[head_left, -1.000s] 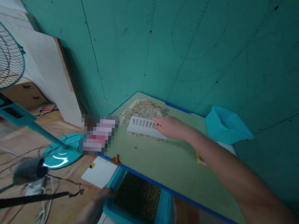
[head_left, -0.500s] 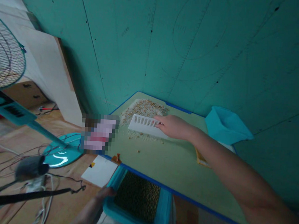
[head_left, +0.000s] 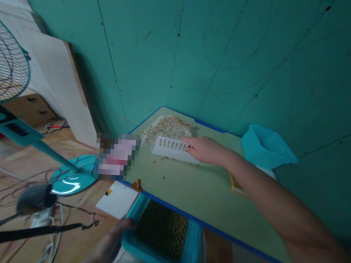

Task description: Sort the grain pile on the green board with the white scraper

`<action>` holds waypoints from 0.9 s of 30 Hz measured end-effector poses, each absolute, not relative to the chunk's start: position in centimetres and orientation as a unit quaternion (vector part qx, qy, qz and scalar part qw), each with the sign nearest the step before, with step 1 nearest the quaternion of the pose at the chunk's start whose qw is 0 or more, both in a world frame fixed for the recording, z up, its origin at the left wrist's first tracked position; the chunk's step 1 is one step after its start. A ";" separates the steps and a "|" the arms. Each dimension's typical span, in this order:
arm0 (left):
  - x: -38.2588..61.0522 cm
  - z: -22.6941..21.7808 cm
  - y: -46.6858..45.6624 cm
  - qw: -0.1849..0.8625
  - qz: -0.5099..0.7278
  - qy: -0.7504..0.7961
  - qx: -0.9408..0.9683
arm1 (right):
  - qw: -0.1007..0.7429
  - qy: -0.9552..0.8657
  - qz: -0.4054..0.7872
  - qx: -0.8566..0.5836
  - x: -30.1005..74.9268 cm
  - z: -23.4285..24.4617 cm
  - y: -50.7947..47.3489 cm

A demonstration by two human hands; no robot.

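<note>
Well, the green wall (head_left: 157,47) stands up tall behind the table (head_left: 218,205) and stops things on the far side. The table has a blue edge. From the white slotted tool to the near edge there is room to slide, with just a few bits on the way. A pink thing (head_left: 119,156), too blurry to name, sits on the left side, and a blue bin (head_left: 263,147) sits at the far right.

A blue tub (head_left: 194,243) full of little round beans is by the near edge. The left hand (head_left: 123,225) has its thumb on the tub's left rim; its fingers are hidden, so I cannot tell if they grip.

The pile (head_left: 172,126) is at the far left of the table, all white with yellow and brown bits. The white slotted tool (head_left: 168,149) is flat and long, with a row of holes on top. It leans at the pile's near side. The right hand (head_left: 204,149) pinches its right end between thumb and fingers. One small bean (head_left: 162,177) lies nearer.
</note>
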State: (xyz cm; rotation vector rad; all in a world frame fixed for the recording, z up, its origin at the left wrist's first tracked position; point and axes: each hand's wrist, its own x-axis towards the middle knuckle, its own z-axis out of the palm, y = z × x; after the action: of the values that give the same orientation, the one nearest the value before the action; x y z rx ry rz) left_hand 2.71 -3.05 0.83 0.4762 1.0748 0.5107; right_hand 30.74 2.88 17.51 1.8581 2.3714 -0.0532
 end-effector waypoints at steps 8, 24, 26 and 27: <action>3.0 1.3 -3.1 0.790 0.257 0.510 0.223 | 0.072 0.780 -0.015 0.621 30.8 17.4 2.8; 2.8 0.7 -3.3 0.794 0.269 0.495 0.226 | 0.060 0.805 -0.018 0.590 29.6 17.9 1.9; 2.9 0.7 -3.3 0.795 0.255 0.500 0.231 | 0.058 0.808 -0.017 0.587 29.6 17.8 1.9; 2.9 0.8 -3.2 0.793 0.252 0.502 0.234 | 0.058 0.808 -0.017 0.586 29.6 17.8 1.8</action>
State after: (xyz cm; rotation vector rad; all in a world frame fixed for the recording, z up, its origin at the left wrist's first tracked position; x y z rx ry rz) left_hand 2.89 -3.24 0.83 0.5029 1.0795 0.5429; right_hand 29.63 1.84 17.77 1.7755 2.4502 -0.0509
